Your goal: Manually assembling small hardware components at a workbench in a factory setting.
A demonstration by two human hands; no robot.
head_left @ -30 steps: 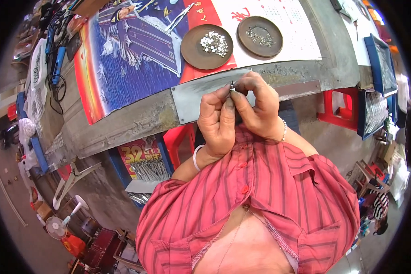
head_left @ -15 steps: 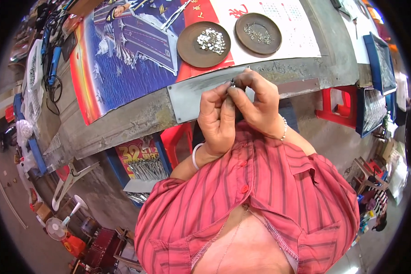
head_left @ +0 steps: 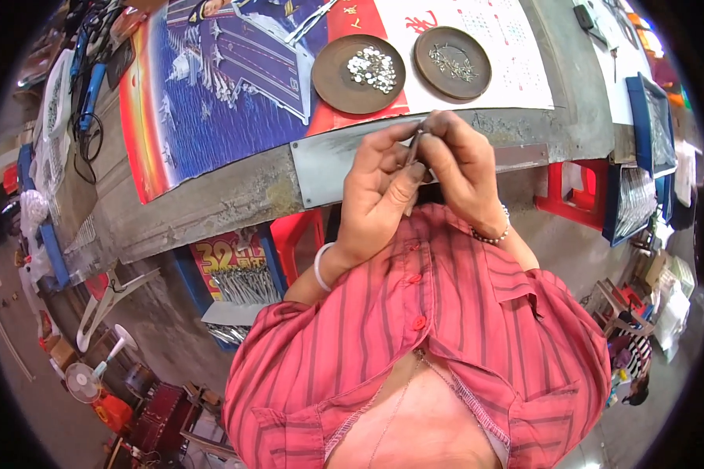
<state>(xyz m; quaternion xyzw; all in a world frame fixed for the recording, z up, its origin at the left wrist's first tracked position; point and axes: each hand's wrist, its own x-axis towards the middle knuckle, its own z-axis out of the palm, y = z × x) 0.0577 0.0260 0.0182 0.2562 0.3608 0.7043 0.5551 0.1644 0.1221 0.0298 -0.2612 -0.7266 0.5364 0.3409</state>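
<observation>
My left hand [head_left: 377, 191] and my right hand [head_left: 468, 173] meet over the bench's front edge, fingertips together. A slim, dark metal piece [head_left: 414, 147] slants between them, pinched by my left thumb and fingers. Its upper end meets the closed fingers of my right hand, which hide most of what they grip. Darkened skin shows on the fingertips. Beyond my hands stands a round brown dish [head_left: 330, 76] with many small shiny discs. To its right, a second brown dish [head_left: 451, 88] carries thin metal pins.
A grey metal plate [head_left: 314, 178] is fixed along the bench edge. Printed poster sheets [head_left: 235, 133] cover the bench top. Below are a blue bin [head_left: 198, 273] of metal parts and a red stool [head_left: 551, 191]. Blue-handled tools [head_left: 94, 92] lie far left.
My hands have shifted slightly upward and my left thumb has slid over the metal piece, which now shows as a longer slanting strip. The view has moved a little.
</observation>
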